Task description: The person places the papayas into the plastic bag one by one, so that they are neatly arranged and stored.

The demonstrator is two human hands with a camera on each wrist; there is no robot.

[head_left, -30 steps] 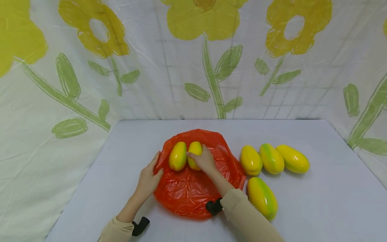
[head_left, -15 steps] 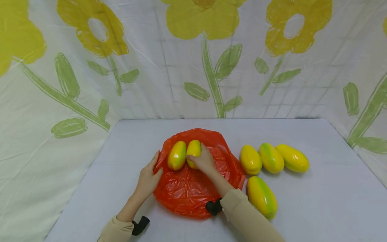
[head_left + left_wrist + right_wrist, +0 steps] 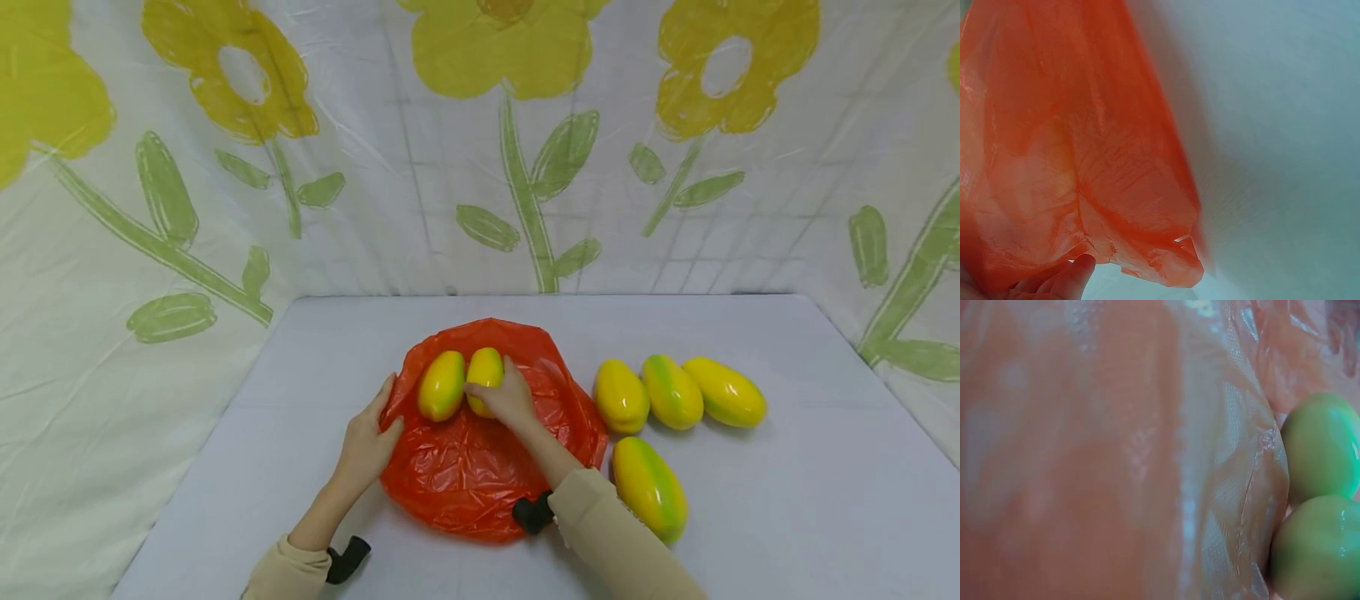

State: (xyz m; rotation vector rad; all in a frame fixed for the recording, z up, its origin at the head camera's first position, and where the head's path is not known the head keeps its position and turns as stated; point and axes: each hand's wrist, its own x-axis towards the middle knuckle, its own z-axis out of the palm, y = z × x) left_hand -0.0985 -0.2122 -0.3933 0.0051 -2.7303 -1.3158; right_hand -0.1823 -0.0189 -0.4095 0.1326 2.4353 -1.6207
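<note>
A: State the position of each hand.

B: The left hand (image 3: 369, 444) rests at the left edge of the crumpled orange plastic bag (image 3: 480, 467), fingers extended toward the far side, thumb against the film. The left wrist view shows a fingertip under a lifted fold of the bag (image 3: 1085, 175); whether the fold is pinched cannot be determined. The right hand (image 3: 510, 397) lies on the bag with fingers curled round the right-hand oval yellow-green papaya-shaped fruit (image 3: 484, 375).

A: Location of the fruit on the bag?

B: Two pieces lie on the far half of the bag, side by side and touching. The gripped one is on the right; a second yellow-green oval fruit (image 3: 442, 385) sits immediately to its left, near the left hand but apart from it. In the right wrist view, both appear as green rounded ends (image 3: 1316, 500) against translucent film.

A: Remaining items?

B: On the pale grey table (image 3: 787, 500), right of the bag: a row of three yellow oval fruits (image 3: 678, 393), closely spaced, and a fourth yellow-green fruit (image 3: 649, 488) nearer the person, just beside the beige right sleeve (image 3: 615, 542). A white cloth backdrop printed with yellow flowers (image 3: 517, 50) encloses the far and side edges.
</note>
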